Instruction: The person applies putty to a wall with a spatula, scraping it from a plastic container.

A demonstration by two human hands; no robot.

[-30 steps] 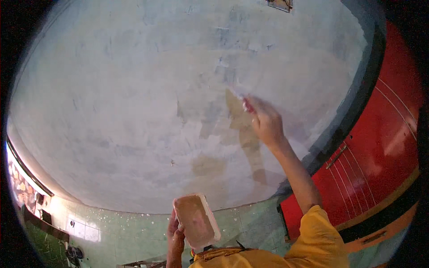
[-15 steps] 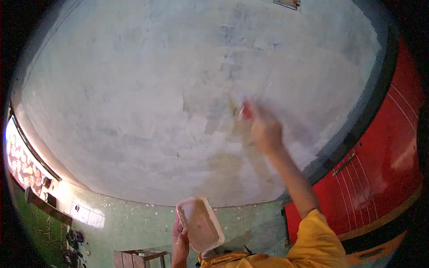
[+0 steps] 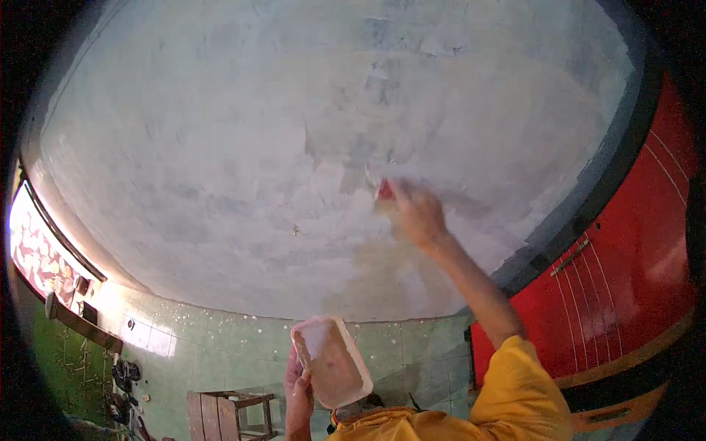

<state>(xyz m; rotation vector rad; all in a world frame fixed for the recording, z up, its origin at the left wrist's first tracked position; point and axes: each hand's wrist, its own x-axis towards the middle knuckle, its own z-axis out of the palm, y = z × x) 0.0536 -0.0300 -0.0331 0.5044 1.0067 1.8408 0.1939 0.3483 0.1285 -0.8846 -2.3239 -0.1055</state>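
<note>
Head view: looking up at a grey plastered ceiling (image 3: 220, 147) with patchy lighter and darker areas. Right hand (image 3: 418, 214) raised to the ceiling, fingers closed around a small tool with a red handle (image 3: 384, 190); blade pressed against the plaster, blurred, so exact shape not clear. Brownish damp-looking patch (image 3: 382, 272) on the ceiling just below the hand. Right arm in a yellow sleeve (image 3: 518, 389) stretched up from the lower edge. Left hand (image 3: 298, 389) low in the middle, gripping from underneath a pale rectangular tray (image 3: 331, 361), tilted, with a thin layer of pinkish-white paste inside; fingers wrapped around its lower left edge. Tray well apart from the tool. Green tiled wall (image 3: 191, 342) under the ceiling, wooden stool (image 3: 228, 415) below it. Red panel with thin lines (image 3: 625, 294) on the right side. Bright window (image 3: 37, 257) at the far left.
</note>
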